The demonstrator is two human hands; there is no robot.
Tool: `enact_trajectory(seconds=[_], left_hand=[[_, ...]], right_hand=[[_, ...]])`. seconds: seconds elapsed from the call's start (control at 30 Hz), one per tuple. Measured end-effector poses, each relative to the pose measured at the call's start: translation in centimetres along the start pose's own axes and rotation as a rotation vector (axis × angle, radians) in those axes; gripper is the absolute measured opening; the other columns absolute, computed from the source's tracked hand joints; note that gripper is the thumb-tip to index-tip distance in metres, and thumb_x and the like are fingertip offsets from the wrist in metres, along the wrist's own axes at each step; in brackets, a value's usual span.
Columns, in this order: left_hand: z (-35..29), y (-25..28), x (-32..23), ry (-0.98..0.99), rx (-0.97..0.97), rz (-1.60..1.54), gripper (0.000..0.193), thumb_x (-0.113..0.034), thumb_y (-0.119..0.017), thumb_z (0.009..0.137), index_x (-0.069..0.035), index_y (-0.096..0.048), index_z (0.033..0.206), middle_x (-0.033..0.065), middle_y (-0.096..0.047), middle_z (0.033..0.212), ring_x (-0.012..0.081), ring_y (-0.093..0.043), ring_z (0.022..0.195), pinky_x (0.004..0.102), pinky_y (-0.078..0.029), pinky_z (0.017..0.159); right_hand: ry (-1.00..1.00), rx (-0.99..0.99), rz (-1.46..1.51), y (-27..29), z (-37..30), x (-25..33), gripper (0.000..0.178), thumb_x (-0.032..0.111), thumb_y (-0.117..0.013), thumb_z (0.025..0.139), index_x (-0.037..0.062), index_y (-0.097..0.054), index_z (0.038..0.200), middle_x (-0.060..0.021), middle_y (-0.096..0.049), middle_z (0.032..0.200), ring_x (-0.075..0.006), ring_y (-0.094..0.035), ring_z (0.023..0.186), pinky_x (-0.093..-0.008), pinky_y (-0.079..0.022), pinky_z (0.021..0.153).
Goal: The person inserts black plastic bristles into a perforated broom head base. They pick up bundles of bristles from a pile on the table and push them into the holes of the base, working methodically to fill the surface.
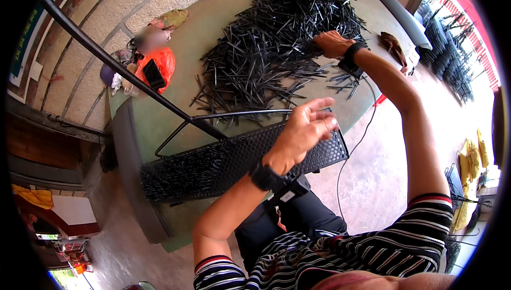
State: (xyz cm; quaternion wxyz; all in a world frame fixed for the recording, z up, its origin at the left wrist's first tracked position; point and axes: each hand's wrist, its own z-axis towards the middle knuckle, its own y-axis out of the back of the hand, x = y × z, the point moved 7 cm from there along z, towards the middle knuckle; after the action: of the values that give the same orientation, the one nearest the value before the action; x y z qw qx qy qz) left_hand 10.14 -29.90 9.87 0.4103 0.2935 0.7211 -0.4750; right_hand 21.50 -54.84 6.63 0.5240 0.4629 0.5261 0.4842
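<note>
One green table. Your right hand rests on far pile of black rods, too many to count; grasp unclear. Your left hand hovers unclenched, empty, above one black perforated tray at table's near edge.

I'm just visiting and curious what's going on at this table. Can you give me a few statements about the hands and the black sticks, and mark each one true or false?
1. The right hand rests on the pile of thin black sticks. True.
2. The left hand grips a hammer. False: it hangs open above the black perforated tray, holding nothing.
3. Both wrists wear black bands. True.
4. The tray is bare of sticks. False: its left part is packed with them.
5. The green table is square-cornered. False: its edge is rounded.
</note>
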Motion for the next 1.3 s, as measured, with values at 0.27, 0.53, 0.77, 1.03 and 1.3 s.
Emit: enact_trajectory(seconds=[0.27, 0.53, 0.77, 1.03, 1.3], left_hand=[[8.8, 4.8, 3.0, 0.069, -0.324, -0.424, 0.054, 0.006, -0.054, 0.080, 0.004, -0.025, 0.126, 0.0211, -0.050, 0.107, 0.0366, -0.052, 0.105, 0.0482, -0.043, 0.091], [15.2, 7.9, 3.9, -0.218, -0.567, -0.263, 0.053, 0.013, -0.060, 0.064, -0.004, -0.043, 0.112, 0.0078, -0.057, 0.093, 0.0210, -0.056, 0.087, 0.0359, -0.044, 0.080], [16.9, 6.1, 4.6, -0.311, -0.367, -0.068, 0.047, 0.013, -0.059, 0.068, -0.002, -0.046, 0.110, 0.0046, -0.056, 0.097, 0.0166, -0.057, 0.087, 0.0288, -0.047, 0.080], [17.4, 5.2, 4.5, -0.286, -0.229, 0.303, 0.041, 0.007, -0.064, 0.071, -0.001, -0.050, 0.109, 0.0046, -0.057, 0.101, 0.0142, -0.055, 0.091, 0.0272, -0.045, 0.083], [16.2, 3.9, 2.9, -0.283, -0.136, 0.271, 0.066, 0.003, -0.070, 0.070, 0.005, -0.037, 0.127, 0.0083, -0.055, 0.107, 0.0153, -0.053, 0.100, 0.0286, -0.042, 0.090]], right_hand=[[-0.147, -0.299, 0.742, -1.0, -3.0, 1.5, 0.035, 0.022, -0.076, 0.062, -0.0009, -0.052, 0.076, -0.0132, -0.055, 0.060, -0.0198, -0.053, 0.054, -0.0355, -0.043, 0.052], [-0.157, -0.480, 0.838, -5.9, -7.1, 4.2, 0.043, 0.010, -0.073, 0.064, -0.0022, -0.049, 0.098, -0.0207, -0.057, 0.069, -0.0315, -0.060, 0.062, -0.0364, -0.044, 0.055], [-0.193, -0.663, 0.904, -6.9, -9.1, 4.4, 0.045, 0.012, -0.073, 0.068, 0.0003, -0.047, 0.102, -0.0201, -0.059, 0.076, -0.0386, -0.060, 0.070, -0.0376, -0.045, 0.058], [-0.239, -0.713, 0.951, -8.3, -9.8, 3.5, 0.046, 0.015, -0.074, 0.066, 0.0016, -0.049, 0.103, -0.0174, -0.060, 0.080, -0.0345, -0.059, 0.073, -0.0382, -0.046, 0.064], [-0.197, -0.706, 1.008, -6.6, -9.8, 4.4, 0.053, 0.011, -0.074, 0.068, 0.0026, -0.043, 0.111, -0.0157, -0.060, 0.087, -0.0298, -0.060, 0.077, -0.0368, -0.048, 0.069]])
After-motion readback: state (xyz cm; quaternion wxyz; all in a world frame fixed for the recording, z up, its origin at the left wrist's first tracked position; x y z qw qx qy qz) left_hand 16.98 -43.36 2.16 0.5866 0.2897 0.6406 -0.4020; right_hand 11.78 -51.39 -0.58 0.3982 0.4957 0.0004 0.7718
